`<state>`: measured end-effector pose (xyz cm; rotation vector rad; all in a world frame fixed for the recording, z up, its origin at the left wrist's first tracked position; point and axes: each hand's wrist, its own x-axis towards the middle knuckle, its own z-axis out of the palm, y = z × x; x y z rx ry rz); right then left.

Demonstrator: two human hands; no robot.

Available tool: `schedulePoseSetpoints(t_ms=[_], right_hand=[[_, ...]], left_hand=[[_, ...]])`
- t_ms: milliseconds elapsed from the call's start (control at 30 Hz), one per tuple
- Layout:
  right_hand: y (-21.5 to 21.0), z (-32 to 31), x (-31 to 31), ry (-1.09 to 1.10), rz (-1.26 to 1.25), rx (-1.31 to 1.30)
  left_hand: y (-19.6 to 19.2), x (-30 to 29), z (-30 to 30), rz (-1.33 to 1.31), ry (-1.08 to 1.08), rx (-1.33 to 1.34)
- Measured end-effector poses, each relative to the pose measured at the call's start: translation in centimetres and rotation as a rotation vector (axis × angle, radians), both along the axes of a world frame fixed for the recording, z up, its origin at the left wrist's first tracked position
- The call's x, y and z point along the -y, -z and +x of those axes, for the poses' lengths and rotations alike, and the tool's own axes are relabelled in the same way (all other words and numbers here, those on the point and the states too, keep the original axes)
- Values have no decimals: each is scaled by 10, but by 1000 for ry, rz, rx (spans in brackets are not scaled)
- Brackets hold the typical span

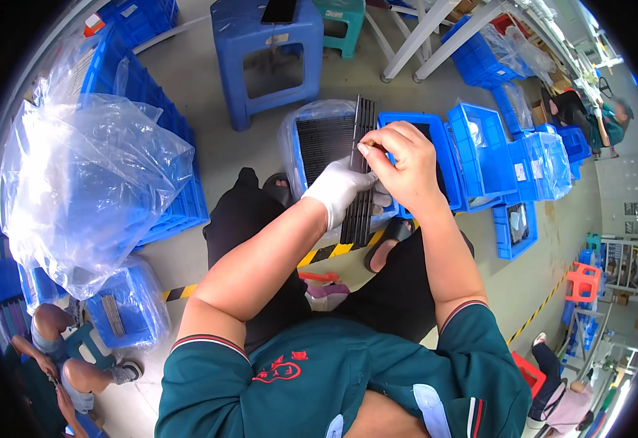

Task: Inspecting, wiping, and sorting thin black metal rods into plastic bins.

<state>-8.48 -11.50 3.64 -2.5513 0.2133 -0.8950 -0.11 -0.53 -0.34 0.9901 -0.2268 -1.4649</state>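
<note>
My left hand (335,191), in a white glove, is closed round a bundle of long black slotted strips (363,120). The bundle stands nearly lengthwise away from me, above my knees. Against its right side, my bare right hand (408,164) is closed in a pinch. Something small and brownish shows at its fingertips, too small to name. Just beyond the left hand sits a plastic-lined crate of similar black strips (319,139). A blue bin (408,117) with dark contents lies partly hidden under my right hand.
A blue stool (268,36) with a dark flat object on top stands ahead. Blue crates under clear plastic (93,168) rise at left. Blue bins (479,146) stand at right. Another person (63,365) sits at lower left. Yellow-black tape (330,252) crosses the floor.
</note>
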Motion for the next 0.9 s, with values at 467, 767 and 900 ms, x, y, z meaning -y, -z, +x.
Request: schedulePoseSetpoints(t_ms=[467, 767, 900], right_hand=[[-3, 2, -14, 16, -368, -76], [2, -5, -5, 10, -117, 94], [-4, -8, 1, -38, -114, 29]], left_hand=[[40, 8, -1, -30, 35, 412], [-4, -3, 0, -88, -51, 7], [2, -1, -1, -88, -32, 14]])
